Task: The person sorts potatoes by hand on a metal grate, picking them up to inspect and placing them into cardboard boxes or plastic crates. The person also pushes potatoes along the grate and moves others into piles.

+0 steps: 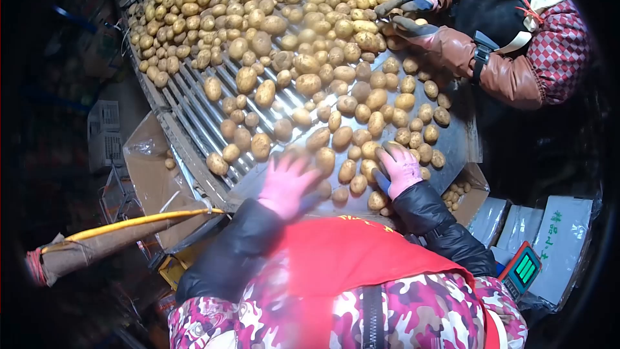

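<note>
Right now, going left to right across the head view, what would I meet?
Plastic crate, your left hand, your right hand, carton holding potatoes, device with a green screen.

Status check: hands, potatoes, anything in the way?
Left hand spread, blurred. Right hand at the potatoes, grip unclear. Potatoes loose, many, on metal surface. Co-worker's hands farther up, clear of both.
</note>
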The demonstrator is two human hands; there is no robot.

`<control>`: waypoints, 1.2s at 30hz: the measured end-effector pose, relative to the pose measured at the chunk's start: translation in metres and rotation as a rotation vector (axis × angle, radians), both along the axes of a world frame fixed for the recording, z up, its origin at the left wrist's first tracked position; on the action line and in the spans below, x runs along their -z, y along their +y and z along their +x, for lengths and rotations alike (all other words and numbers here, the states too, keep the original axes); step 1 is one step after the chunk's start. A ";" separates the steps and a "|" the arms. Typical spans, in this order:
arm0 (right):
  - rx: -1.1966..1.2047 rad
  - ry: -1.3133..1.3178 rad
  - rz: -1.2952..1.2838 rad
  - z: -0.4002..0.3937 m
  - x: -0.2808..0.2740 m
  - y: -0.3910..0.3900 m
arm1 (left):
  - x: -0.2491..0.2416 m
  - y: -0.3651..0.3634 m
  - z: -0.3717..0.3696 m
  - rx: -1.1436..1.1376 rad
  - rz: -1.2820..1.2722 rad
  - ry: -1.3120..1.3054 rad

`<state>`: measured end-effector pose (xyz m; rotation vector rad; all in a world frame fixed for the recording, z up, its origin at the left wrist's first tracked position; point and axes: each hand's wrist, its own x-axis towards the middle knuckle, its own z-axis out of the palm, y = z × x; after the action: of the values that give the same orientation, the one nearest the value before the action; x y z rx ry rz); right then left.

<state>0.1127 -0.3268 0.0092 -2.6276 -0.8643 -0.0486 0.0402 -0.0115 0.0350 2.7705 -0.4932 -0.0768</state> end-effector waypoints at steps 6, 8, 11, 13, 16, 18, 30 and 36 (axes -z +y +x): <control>-0.011 -0.011 -0.027 0.016 0.018 0.008 | 0.006 0.047 0.074 -0.353 -0.088 -0.223; -0.008 -0.031 -0.017 0.018 0.024 0.009 | 0.011 0.051 0.123 -0.383 -0.050 -0.356; -0.012 -0.010 -0.029 0.019 0.019 0.008 | 0.038 0.055 0.186 -0.341 0.149 -0.221; -0.025 0.039 -0.027 0.024 0.010 0.008 | 0.046 0.052 0.210 -0.402 0.277 -0.064; -0.023 0.190 0.063 0.031 -0.010 0.002 | 0.032 0.044 0.208 -0.518 0.168 0.084; 0.005 0.212 0.146 0.033 -0.011 0.000 | 0.028 0.046 0.190 -0.472 0.005 0.037; 0.215 1.035 0.919 0.050 -0.026 0.005 | 0.014 -0.039 0.233 -0.013 0.045 -0.211; 0.699 1.159 0.858 0.050 0.004 -0.027 | 0.021 0.035 0.200 -0.412 0.068 -0.198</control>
<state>0.1628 -0.3541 0.0048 -1.5556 0.4153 0.6746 0.2406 0.0236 0.0141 2.8986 0.0439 0.2834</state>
